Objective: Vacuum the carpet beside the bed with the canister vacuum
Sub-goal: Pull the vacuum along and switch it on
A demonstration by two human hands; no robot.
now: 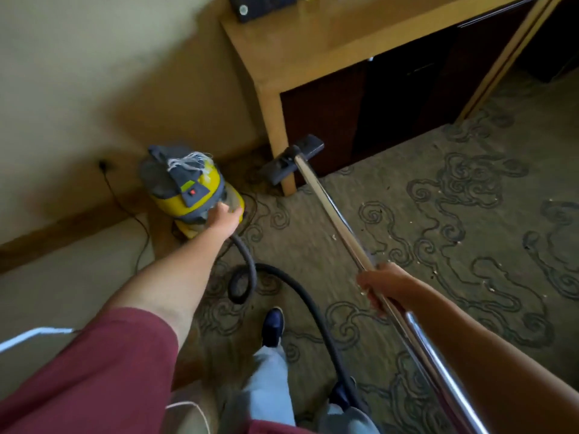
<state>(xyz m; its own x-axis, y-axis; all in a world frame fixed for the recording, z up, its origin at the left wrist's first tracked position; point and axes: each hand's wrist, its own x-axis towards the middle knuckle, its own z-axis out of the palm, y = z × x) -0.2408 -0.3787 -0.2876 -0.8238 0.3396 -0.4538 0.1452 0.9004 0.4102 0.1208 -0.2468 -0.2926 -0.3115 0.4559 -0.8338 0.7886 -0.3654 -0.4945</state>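
A yellow canister vacuum (191, 189) with a grey top and a red switch stands on the floor by the wall. My left hand (223, 219) reaches out to its lower right side, where the black hose (300, 296) joins; I cannot see whether the fingers hold anything. My right hand (380, 288) grips the chrome wand (329, 205), which slants up to the dark floor nozzle (293, 158). The nozzle is raised beside the desk leg. The patterned carpet (438, 245) carries several pale crumbs.
A light wooden desk (282, 57) with a dark cabinet beneath stands ahead. The power cord (125, 208) runs from a wall socket (102, 166) down over the pale bed edge (78, 277) at left. My feet in dark shoes (273, 327) stand on the carpet near the hose loop.
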